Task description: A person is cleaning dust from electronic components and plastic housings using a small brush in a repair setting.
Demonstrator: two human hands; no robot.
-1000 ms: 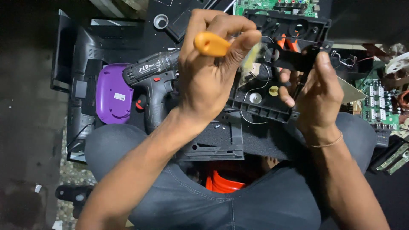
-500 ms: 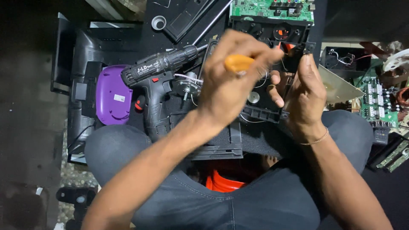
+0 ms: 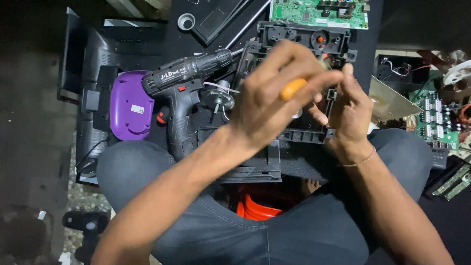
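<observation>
The left hand (image 3: 267, 105) is closed in a full grip around an orange-handled screwdriver (image 3: 293, 89); only a short stretch of the handle shows between the fingers, and the shaft and tip are hidden behind the hand. The right hand (image 3: 349, 110) rests its fingers along the right edge of the black plastic chassis frame (image 3: 304, 37), steadying it; whether it pinches any small part I cannot tell.

Compared with a second ago, the left hand has dropped and rolled over, so the handle no longer stands proud above the knuckles. The frame, then raised and tilted between the hands, now lies flatter across the person's lap, on the dark foam pad (image 3: 299, 164) over the knees. In my judgement the tool has gone from being carried to being applied to the frame.

The black cordless drill (image 3: 184, 86) lies untouched just left of the hands, beside a purple plastic cover (image 3: 128, 105). A green circuit board (image 3: 319, 11) sits beyond the frame.
</observation>
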